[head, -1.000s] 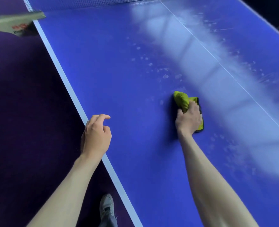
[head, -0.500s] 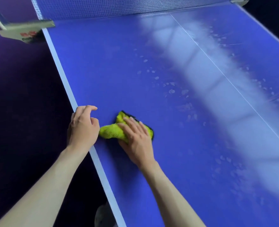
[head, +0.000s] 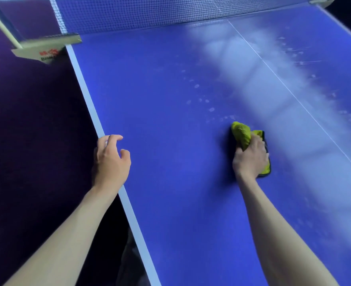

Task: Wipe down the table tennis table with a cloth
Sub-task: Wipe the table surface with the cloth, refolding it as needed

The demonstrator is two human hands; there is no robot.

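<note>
The blue table tennis table (head: 170,120) fills the head view, with a white stripe along its left edge. My right hand (head: 251,157) presses a bunched yellow-green cloth (head: 241,134) with a dark trim flat on the surface, right of the middle. My left hand (head: 110,159) rests on the table's left edge, fingers curled and apart, holding nothing. Pale smudges and dusty streaks mark the surface beyond and to the right of the cloth.
The net (head: 150,13) runs across the top, clamped by a white post bracket (head: 44,48) at the far left corner. A thin white centre line (head: 294,96) crosses the right part. Dark purple floor (head: 26,141) lies left of the table.
My right hand has swept the cloth from beside my left hand at the table's left edge back out to the right, towards the centre. The left hand stays on the edge.
</note>
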